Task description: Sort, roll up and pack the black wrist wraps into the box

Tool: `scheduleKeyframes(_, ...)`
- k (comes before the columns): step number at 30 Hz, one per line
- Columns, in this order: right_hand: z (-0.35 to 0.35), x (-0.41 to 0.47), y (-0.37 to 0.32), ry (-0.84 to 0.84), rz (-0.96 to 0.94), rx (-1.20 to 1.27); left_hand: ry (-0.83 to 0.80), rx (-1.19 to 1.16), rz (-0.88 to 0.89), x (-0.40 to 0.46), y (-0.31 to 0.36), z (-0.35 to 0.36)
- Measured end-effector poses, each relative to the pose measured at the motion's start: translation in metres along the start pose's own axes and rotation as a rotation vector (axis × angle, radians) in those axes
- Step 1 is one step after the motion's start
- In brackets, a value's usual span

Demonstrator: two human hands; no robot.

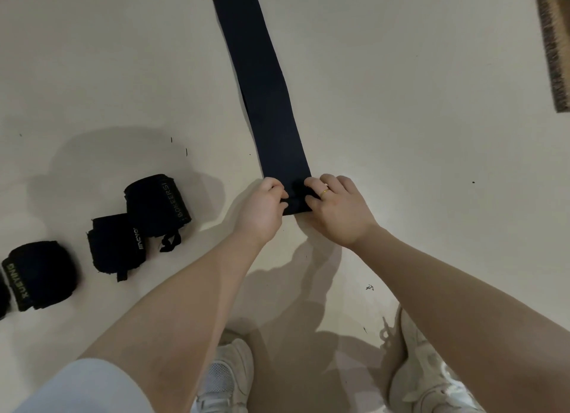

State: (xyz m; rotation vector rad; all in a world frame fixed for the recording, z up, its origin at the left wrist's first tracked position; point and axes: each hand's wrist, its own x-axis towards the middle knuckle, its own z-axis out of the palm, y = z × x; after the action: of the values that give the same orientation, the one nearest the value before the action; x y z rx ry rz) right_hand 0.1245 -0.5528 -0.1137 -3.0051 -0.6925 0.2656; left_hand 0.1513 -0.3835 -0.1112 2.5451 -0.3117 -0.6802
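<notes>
- Your white shoes (425, 378) stand on the pale floor (401, 135) at the near edge, one under each forearm, and a light sleeve (83, 388) covers your left upper arm.
- Your left hand (262, 209) has its fingers curled, pinching the left corner of the wrap's near end.
- Your right hand (339, 209), with a gold ring (324, 192) on one finger, curls its fingers over the right corner of the same end; thumb and fingers grip the cloth there.
- Between your two hands the near end looks folded or just begun into a roll; how many turns, you cannot tell.
- The flat wrap (265, 98) lies stretched out on the floor, running straight away from your hands to the far edge of view, tilted slightly leftward.
- To your left three rolls lie in a slanted row: the nearest roll (40, 273), the middle roll (115, 246), and the far roll (157, 201). The middle and far ones touch.
- Far right, a brown mat (555, 42) edge shows.
</notes>
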Motion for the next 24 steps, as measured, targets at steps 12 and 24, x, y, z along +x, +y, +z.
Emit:
scheduleKeyframes(12, -0.005, 0.038, 0.004, -0.311, 0.153, 0.204, 0.011, 0.218, 0.124, 0.0, -0.003, -0.009)
scheduleKeyframes(24, -0.011, 0.05, 0.009, -0.011, 0.056, 0.079, 0.064, -0.173, -0.249, 0.027, 0.007, -0.014)
